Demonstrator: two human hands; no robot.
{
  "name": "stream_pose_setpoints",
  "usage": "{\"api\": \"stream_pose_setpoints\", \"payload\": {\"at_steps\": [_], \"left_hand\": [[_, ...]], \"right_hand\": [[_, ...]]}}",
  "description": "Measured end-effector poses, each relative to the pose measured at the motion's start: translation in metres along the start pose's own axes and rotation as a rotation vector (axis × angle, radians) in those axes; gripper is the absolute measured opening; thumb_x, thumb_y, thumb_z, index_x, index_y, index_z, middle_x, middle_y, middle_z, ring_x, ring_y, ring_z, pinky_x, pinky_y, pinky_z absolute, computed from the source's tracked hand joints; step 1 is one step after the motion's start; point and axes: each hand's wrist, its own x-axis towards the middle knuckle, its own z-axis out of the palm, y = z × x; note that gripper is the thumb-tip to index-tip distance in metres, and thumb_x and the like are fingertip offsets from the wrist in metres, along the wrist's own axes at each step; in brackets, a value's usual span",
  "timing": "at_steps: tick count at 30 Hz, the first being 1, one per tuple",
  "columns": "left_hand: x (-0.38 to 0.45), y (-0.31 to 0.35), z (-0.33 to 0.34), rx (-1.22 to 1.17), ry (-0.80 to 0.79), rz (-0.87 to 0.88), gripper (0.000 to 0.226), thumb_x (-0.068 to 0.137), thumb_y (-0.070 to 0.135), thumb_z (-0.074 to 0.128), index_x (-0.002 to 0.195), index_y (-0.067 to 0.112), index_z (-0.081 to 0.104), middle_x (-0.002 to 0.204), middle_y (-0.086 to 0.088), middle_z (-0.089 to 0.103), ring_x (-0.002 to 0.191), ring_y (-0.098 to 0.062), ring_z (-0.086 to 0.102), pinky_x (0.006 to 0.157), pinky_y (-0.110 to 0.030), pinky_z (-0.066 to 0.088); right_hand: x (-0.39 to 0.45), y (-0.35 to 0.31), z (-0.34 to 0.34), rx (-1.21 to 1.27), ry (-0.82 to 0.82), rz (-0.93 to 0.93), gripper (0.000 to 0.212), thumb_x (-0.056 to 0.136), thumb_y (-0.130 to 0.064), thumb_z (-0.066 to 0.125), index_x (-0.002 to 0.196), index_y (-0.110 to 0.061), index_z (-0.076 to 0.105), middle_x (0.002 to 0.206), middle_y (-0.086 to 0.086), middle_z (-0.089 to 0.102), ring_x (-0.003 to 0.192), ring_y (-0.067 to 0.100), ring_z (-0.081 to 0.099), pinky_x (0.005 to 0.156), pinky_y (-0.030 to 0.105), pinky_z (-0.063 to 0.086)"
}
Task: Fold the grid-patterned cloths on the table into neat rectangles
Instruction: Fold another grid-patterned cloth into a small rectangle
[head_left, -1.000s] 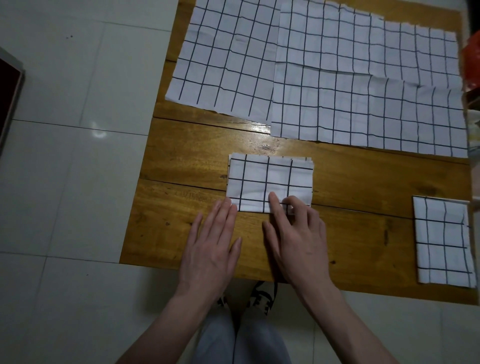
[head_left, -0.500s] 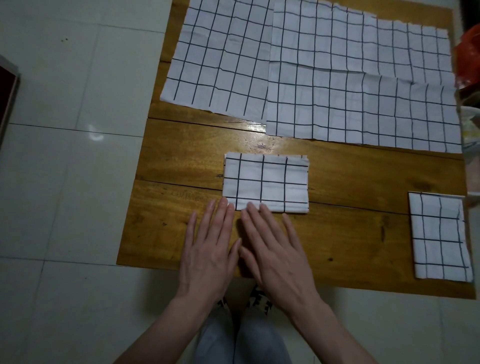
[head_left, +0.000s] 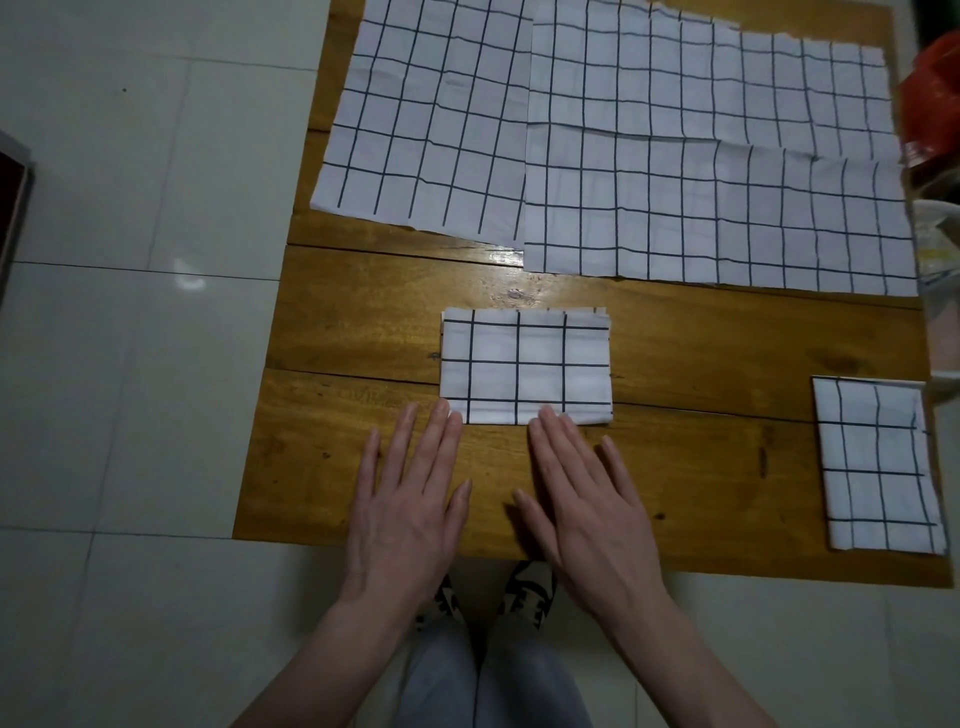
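Note:
A white cloth with a black grid, folded into a small rectangle (head_left: 524, 366), lies in the middle of the wooden table (head_left: 701, 353). My left hand (head_left: 410, 499) lies flat on the wood, fingertips at the rectangle's near left corner. My right hand (head_left: 587, 499) lies flat beside it, its longest fingertips just touching the near edge. Both hands have straight fingers and hold nothing. A second folded cloth (head_left: 878, 467) sits at the table's near right. Two unfolded grid cloths, one at the left (head_left: 431, 119) and one at the right (head_left: 717, 171), are spread across the far half.
The table's near edge runs just under my wrists, with white floor tiles (head_left: 130, 364) to the left. A red object (head_left: 932, 93) and a pale container (head_left: 940, 249) stand beyond the right edge. My legs and shoes (head_left: 488, 603) show below the table.
My right hand let go of the folded cloth's near edge, flattened on the table, then slid a little to the right. My left hand has stayed flat in place.

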Motion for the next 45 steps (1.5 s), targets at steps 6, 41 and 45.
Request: {"api": "stream_pose_setpoints", "payload": {"at_steps": [6,41,45], "left_hand": [[0.000,0.000,0.001,-0.005,0.001,-0.006,0.066,0.108,0.045,0.028,0.166,0.015,0.019,0.174,-0.003,0.014,0.161,-0.026,0.009,0.127,-0.056,0.017],[0.050,0.020,-0.037,-0.439,0.111,-0.168,0.058,0.102,0.037,0.055,0.152,0.012,0.041,0.151,-0.008,0.043,0.138,-0.025,0.040,0.115,-0.048,0.040],[0.056,0.027,-0.045,-0.572,0.080,-0.289,0.062,0.101,0.041,0.055,0.155,0.016,0.037,0.149,-0.005,0.045,0.137,-0.020,0.038,0.116,-0.046,0.037]], "right_hand": [[-0.007,0.022,-0.003,-0.023,0.043,0.174,0.069,0.110,-0.056,0.021,0.162,-0.012,0.027,0.171,0.006,0.022,0.159,0.018,0.017,0.129,0.045,0.015],[0.083,0.027,-0.066,0.649,-0.086,0.301,0.017,0.096,-0.020,0.067,0.109,-0.024,0.058,0.100,-0.008,0.066,0.090,0.013,0.065,0.081,0.040,0.060],[0.063,0.029,-0.076,0.910,-0.042,0.315,0.023,0.100,-0.026,0.065,0.122,-0.025,0.064,0.106,-0.014,0.069,0.094,0.001,0.066,0.074,0.019,0.057]]}}
